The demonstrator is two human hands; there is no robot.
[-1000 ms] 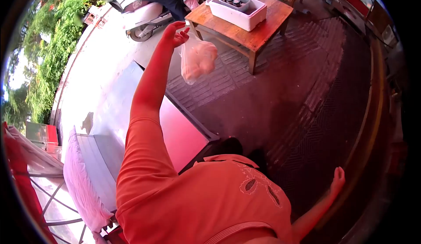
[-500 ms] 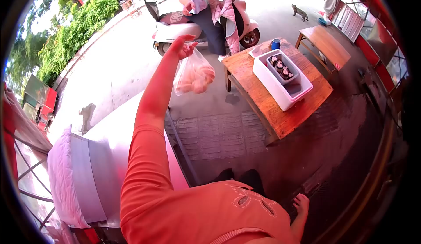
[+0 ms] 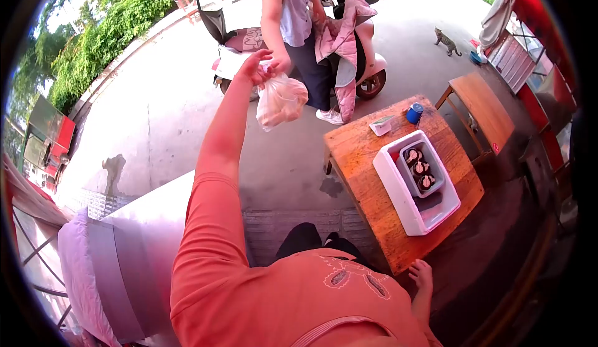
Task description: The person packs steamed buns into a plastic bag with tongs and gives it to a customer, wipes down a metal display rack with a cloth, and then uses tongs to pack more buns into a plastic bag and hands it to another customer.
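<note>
My left hand point(image 3: 256, 68) is stretched far out in front, closed on the top of a thin plastic bag point(image 3: 281, 103). Pale pinkish pieces show through the bag; their kind cannot be made out. Another person's hand point(image 3: 279, 65) meets the top of the bag right beside my fingers. Low on the right, my right hand point(image 3: 421, 275) is empty, its fingers loosely apart, near the front corner of a wooden table point(image 3: 355, 160).
On the table stand a white foam box point(image 3: 398, 205) with dark-topped items inside and a blue can point(image 3: 414, 113). The person point(image 3: 296, 20) stands by a scooter point(image 3: 372, 60). A wooden bench point(image 3: 483, 107) and a cat point(image 3: 446, 43) are farther right. A white counter point(image 3: 156, 235) lies left.
The other person has come closer and reached a hand to the bag. My view has shifted, and my right hand now appears near the table corner.
</note>
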